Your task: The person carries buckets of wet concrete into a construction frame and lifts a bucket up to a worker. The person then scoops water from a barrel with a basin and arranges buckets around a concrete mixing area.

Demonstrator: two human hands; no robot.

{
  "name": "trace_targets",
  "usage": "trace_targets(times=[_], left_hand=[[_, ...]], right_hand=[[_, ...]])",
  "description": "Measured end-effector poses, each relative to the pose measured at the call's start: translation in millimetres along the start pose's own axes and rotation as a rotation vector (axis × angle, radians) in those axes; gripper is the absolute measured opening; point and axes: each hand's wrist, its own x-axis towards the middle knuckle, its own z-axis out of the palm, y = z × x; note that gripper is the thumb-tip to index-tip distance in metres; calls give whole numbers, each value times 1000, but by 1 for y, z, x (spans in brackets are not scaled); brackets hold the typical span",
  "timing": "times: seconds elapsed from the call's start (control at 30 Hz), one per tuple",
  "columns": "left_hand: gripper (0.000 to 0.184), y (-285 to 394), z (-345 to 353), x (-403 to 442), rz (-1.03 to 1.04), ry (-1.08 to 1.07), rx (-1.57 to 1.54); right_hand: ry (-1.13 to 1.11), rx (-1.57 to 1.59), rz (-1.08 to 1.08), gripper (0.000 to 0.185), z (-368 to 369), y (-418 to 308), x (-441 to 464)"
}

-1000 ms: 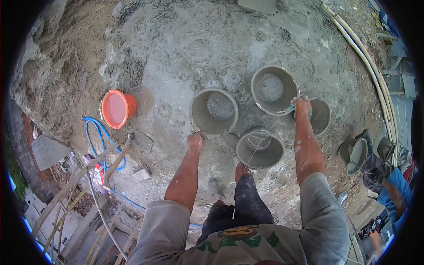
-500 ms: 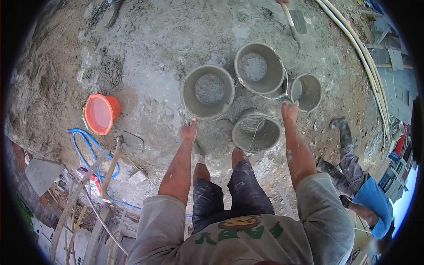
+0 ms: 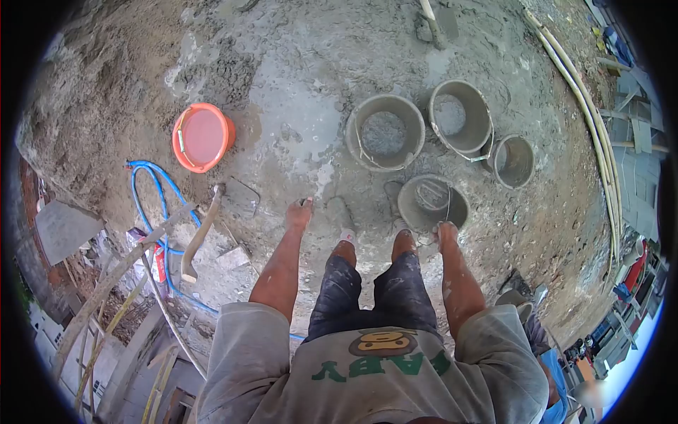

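Note:
My left hand (image 3: 299, 213) is over the wet ground with its fingers curled; whether anything is in them is too small to tell. My right hand (image 3: 445, 234) is at the near rim of a grey bucket (image 3: 433, 202), its fingers closed by the bucket's wire handle. Beyond it stand a large grey bucket (image 3: 385, 133), a second one (image 3: 460, 116) with its handle over the near rim, and a smaller one (image 3: 513, 162). Grey material lies in the bottoms of the two large buckets. An orange bucket (image 3: 203, 138) of cloudy liquid stands at the left.
A blue hose (image 3: 164, 205) and a wooden-handled tool (image 3: 203, 237) lie at the left, near crossed poles (image 3: 106, 300). Long pale pipes (image 3: 593, 116) run along the right. A shovel (image 3: 431, 21) is at the top. Another person's blue clothing (image 3: 554, 381) shows at lower right.
My right hand has left the far large bucket's handle and come back to the near bucket. My left hand is away from the large bucket's rim. The other person has moved lower at the right.

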Motion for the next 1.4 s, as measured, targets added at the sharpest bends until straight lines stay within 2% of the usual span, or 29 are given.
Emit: trace_targets(times=[0.07, 0.13, 0.23, 0.27, 0.43, 0.53, 0.8, 0.9, 1.03, 1.13, 1.3, 1.4], left_hand=[[33, -29, -26, -12, -75, 32, 2], [32, -40, -52, -34, -165, 55, -49], [29, -62, -81, -63, -254, 80, -243], [28, -82, -78, -60, -249, 101, -309], [29, -84, -84, -86, -234, 96, -622], [34, -80, -86, -96, -282, 8, -676], [30, -94, -90, -111, -325, 19, -745], [28, -110, -91, -108, -308, 49, -755], [29, -110, -101, -95, -289, 51, -712], [31, -86, -114, -92, -269, 43, -620], [29, -39, -112, -84, -159, 11, -520], [30, -30, -99, -72, -56, 11, -583]], right_hand=[[-120, 117, -23, 13, -6, -9, -22], [-84, 28, -51, 11, 16, -32, -78], [-170, 73, 152, 12, 68, -41, -131], [-180, 67, 125, 13, 88, -38, -138], [-388, 243, 98, 15, 189, -37, -152], [-401, 224, 101, 13, 245, -42, -154], [-378, 220, 171, 21, 326, -62, -139], [-499, 97, 132, 21, 328, -63, -142], [-441, -164, -10, 19, 310, -68, -151], [-403, -321, -117, 18, 280, -71, -150], [-223, -488, -202, 17, 195, -77, -131], [-210, -571, -289, 17, 134, -71, -95]])
